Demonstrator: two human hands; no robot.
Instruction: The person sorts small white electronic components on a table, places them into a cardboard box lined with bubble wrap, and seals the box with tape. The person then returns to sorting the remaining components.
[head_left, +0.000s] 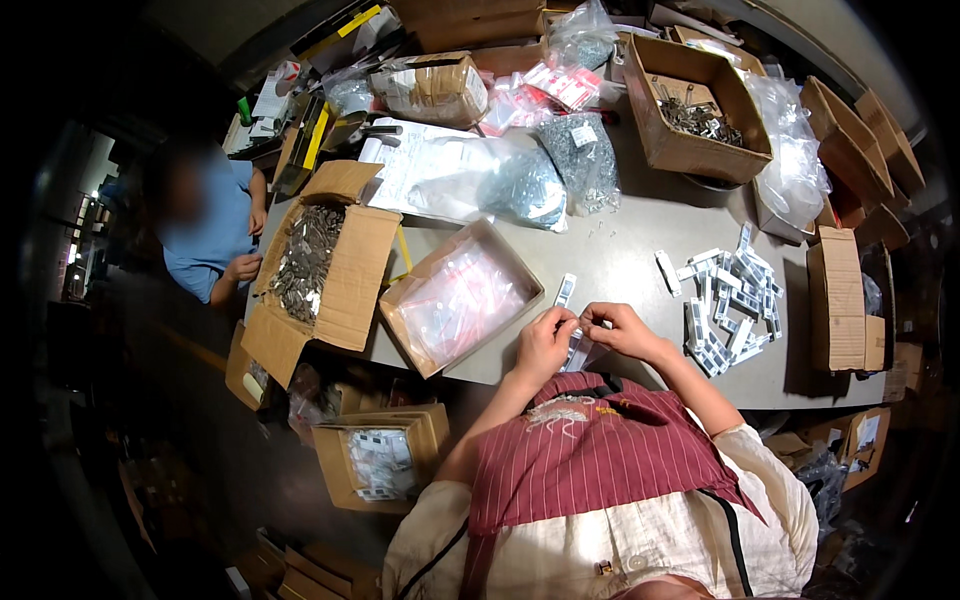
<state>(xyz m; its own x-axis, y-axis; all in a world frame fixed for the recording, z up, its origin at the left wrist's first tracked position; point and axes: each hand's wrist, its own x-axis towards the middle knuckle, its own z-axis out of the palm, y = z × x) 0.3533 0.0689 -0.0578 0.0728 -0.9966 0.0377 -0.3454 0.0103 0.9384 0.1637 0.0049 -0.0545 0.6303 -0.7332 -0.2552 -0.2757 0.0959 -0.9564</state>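
My left hand [545,345] and my right hand [622,331] meet at the table's near edge, both with fingers pinched closed. Between and below them shows a small clear plastic bag [590,354], with a white and dark-grey piece seen through it. The fingertips cover its top edge, so the exact grip is partly hidden. Just beyond my left hand lies a narrow white piece with grey panels [565,290]. Left of my hands stands an open shallow cardboard box [400,318] holding many flat clear bags with red marks. To the right is a loose pile of similar white pieces [735,300].
An open carton of small metal parts [310,260] stands at the left, near a person in blue [210,230]. Bags of hardware [580,160] and a metal-parts box [690,150] are at the back. A box of packed bags [380,463] sits below the table.
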